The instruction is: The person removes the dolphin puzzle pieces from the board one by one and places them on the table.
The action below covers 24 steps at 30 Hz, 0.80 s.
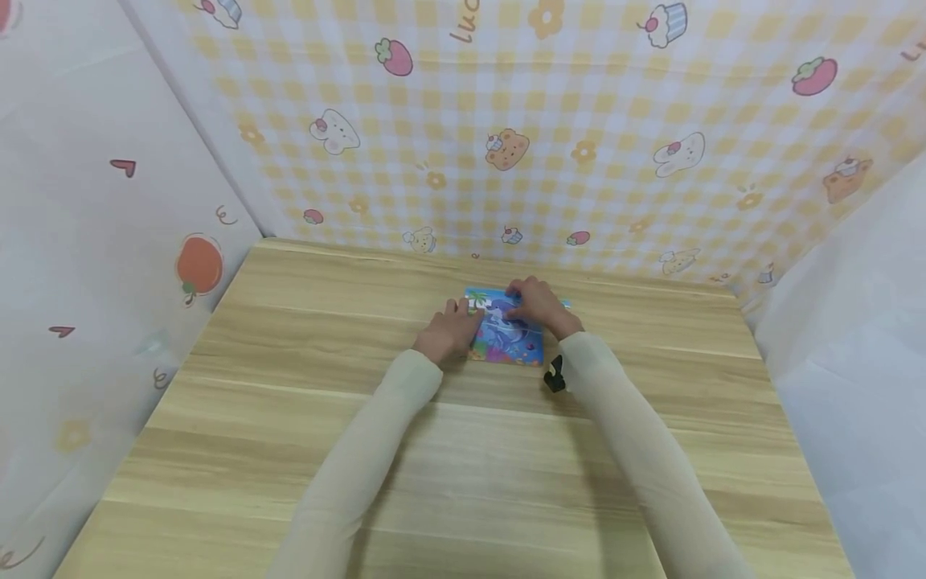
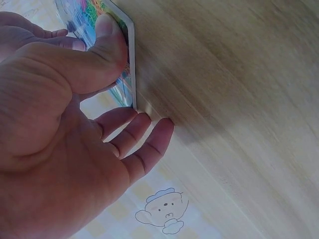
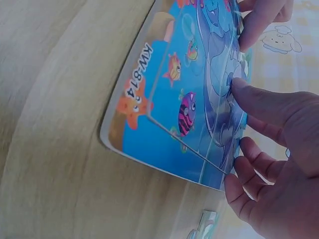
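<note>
A dolphin jigsaw puzzle (image 1: pixel 517 342) in a flat board lies near the back of the table. My left hand (image 1: pixel 450 328) holds its left side: in the left wrist view the thumb (image 2: pixel 104 42) lies on the picture, and fingertips meet the board's edge and the tabletop. Over the upper right part is my right hand (image 1: pixel 538 304). In the right wrist view its thumb (image 3: pixel 249 94) presses on the dolphin picture, with the other fingers bent loosely by the board's edge. Whether a piece lies under that thumb is hidden.
A small loose piece (image 3: pixel 207 224) lies on the wooden table (image 1: pixel 289 362) beyond the board's right side. A checked cloth (image 1: pixel 463 161) hangs right behind the table, with pale cloth at both sides. A black strap part (image 1: pixel 555 375) sticks out at the right wrist.
</note>
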Available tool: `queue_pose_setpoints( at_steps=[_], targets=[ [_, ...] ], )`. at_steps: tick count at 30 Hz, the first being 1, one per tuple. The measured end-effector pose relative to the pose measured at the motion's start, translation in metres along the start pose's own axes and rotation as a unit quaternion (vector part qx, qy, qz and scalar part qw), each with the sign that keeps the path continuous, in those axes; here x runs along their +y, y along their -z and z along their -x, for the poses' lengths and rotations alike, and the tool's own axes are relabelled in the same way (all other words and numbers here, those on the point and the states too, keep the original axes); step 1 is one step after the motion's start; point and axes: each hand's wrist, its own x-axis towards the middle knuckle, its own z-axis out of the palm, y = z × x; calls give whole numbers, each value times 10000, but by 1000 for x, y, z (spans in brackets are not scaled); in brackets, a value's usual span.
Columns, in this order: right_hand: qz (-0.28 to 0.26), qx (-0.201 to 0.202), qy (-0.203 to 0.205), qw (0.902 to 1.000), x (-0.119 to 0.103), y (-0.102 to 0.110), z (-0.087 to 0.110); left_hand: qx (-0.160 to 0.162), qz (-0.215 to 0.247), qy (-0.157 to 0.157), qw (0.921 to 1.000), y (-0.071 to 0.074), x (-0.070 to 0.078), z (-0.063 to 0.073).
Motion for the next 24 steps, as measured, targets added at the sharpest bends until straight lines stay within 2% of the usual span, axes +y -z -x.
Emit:
queue_pose_setpoints(
  at_steps=[8,16,24],
  targets=[
    [-316,72,8,9995,5,-1,-2,-102,-110,0,9999,1,3,0],
    [-674,100,47,9977,12,-2,-3,-130,-470,-36,9988,0,6,-1],
    [-953,401,-363,9940,10,-3,-2,-116,-414,-40,9991,2,7,1]
  ],
)
